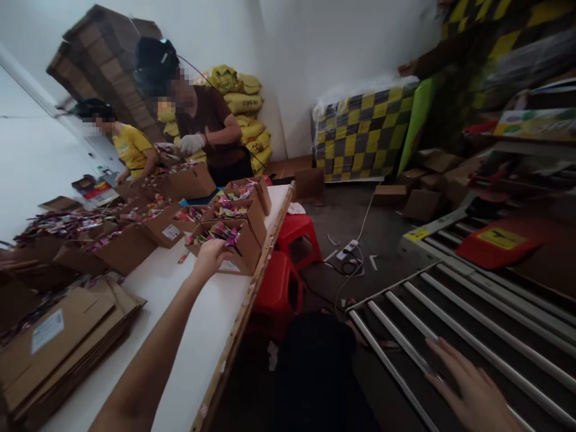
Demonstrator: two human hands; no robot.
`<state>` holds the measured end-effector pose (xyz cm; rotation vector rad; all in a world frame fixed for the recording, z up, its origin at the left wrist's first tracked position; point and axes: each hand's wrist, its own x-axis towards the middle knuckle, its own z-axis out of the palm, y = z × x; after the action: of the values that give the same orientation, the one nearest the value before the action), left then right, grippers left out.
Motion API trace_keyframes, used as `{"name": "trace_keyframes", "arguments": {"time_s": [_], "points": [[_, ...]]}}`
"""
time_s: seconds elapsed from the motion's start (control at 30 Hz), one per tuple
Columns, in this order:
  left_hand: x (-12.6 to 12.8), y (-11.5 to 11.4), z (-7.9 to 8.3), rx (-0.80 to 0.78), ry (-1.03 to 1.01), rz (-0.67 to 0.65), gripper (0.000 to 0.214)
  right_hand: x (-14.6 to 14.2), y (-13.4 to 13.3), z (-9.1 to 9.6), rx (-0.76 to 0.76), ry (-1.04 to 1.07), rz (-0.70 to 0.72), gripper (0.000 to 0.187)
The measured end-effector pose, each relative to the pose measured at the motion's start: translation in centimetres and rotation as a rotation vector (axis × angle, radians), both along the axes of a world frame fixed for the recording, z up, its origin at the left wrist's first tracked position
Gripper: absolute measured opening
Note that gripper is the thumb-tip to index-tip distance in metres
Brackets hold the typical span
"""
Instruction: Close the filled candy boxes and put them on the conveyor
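Note:
My left hand [210, 254] reaches far across the white table [198, 336] and grips the near rim of an open cardboard box [245, 243] filled with colourful packets [222, 233]. Its fingers curl over the box edge. My right hand [472, 393] hovers low at the right, fingers spread, over the metal rollers of a conveyor [468, 336], holding nothing. More open boxes of packets [234, 210] stand in a row behind the first one.
Flat cardboard [58, 342] is stacked at the table's near left. Two people [202, 126] work at the far end. Red plastic stools [288, 264] stand beside the table, and cables with a power strip [348, 249] lie on the floor. Yellow sacks [243, 108] are piled against the wall.

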<state>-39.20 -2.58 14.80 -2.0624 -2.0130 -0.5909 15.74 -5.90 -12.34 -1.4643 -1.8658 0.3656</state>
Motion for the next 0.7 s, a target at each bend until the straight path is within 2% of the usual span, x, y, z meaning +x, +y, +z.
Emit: {"name": "trace_keyframes", "arguments": {"time_s": [0.07,0.13,0.23,0.33,0.4,0.47,0.53,0.6,0.67,0.7], "points": [[-1.2,0.3,0.3,-0.101,-0.055,-0.045,0.015,-0.1,-0.9,0.2,0.018,-0.031,0.07,0.058],[-2.0,-0.8,0.8,-0.093,-0.141,-0.038,0.018,0.4,-1.2,1.1,0.04,-0.052,0.125,0.055],[-2.4,-4.5,2.3,-0.026,-0.283,0.047,0.024,1.0,-1.4,2.8,0.037,-0.054,0.168,0.05],[-1.4,-9.5,3.7,0.048,-0.332,0.174,0.025,-0.8,-1.7,4.7,0.027,0.011,0.181,0.047],[0.8,-12.7,4.0,0.074,-0.291,0.159,0.022,-4.1,-2.4,7.0,-0.022,0.087,0.232,0.044],[4.4,-15.3,3.7,0.082,-0.192,0.034,0.019,-8.8,-3.7,10.4,-0.081,0.179,0.317,0.045],[8.5,-17.2,3.0,0.059,-0.066,-0.128,0.013,-14.3,-5.4,14.5,-0.094,0.287,0.431,0.058],[11.8,-18.5,2.3,0.043,0.024,-0.248,0.007,-19.3,-7.1,18.3,-0.086,0.398,0.595,0.078],[13.2,-19.4,1.6,0.135,0.027,-0.292,0.008,-23.2,-8.5,20.7,-0.109,0.486,0.711,0.084],[13.0,-19.7,1.4,0.251,-0.012,-0.264,0.016,-24.4,-8.8,21.3,-0.127,0.524,0.736,0.081]]}}
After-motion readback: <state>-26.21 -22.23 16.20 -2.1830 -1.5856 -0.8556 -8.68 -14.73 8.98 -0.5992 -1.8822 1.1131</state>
